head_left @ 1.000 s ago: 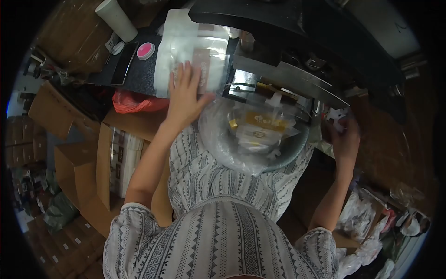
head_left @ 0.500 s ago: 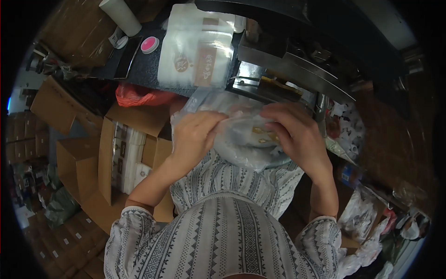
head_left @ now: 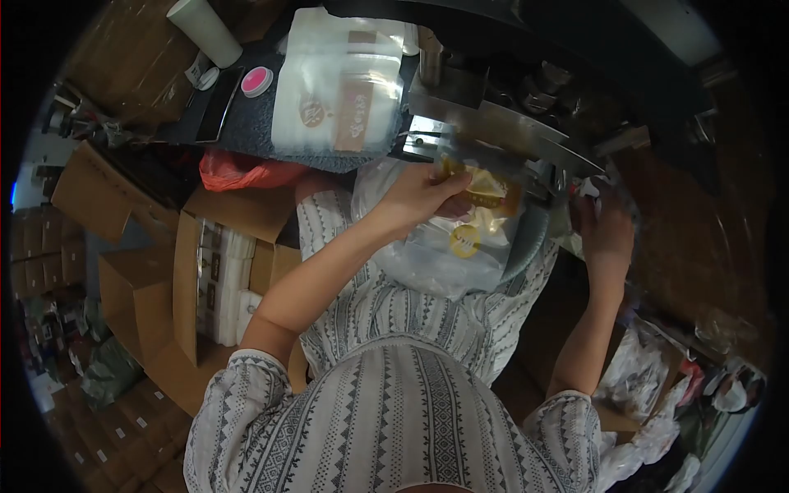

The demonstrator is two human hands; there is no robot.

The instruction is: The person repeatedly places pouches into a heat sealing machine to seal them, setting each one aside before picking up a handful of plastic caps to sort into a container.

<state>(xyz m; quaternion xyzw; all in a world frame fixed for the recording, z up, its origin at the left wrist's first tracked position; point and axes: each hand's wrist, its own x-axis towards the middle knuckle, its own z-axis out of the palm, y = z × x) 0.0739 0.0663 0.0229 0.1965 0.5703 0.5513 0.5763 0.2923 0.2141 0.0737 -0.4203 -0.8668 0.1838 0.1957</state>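
My left hand (head_left: 431,195) is closed on the top edge of a clear plastic pouch (head_left: 485,230) with gold and yellow print, thumb on its near face. The pouch lies over a larger clear plastic bag (head_left: 440,271) on my lap. Part of a pale round rim (head_left: 532,242) shows at the pouch's right. Off to the right, my right hand (head_left: 606,226) reaches down among small white-and-red packets (head_left: 588,188). Its fingers are curled and in shadow, so what they grip is not clear.
A stack of printed pouches (head_left: 333,90) lies on the dark worktop beside a metal machine (head_left: 501,119). Left of it are a phone (head_left: 219,105), a pink-topped round tin (head_left: 256,81) and a white cup (head_left: 205,33). An open carton (head_left: 187,287) stands at my left.
Both hands were together over the plastic on my lap. Now my left hand holds the gold-printed pouch up by its top, and my right hand has moved right to the packets.
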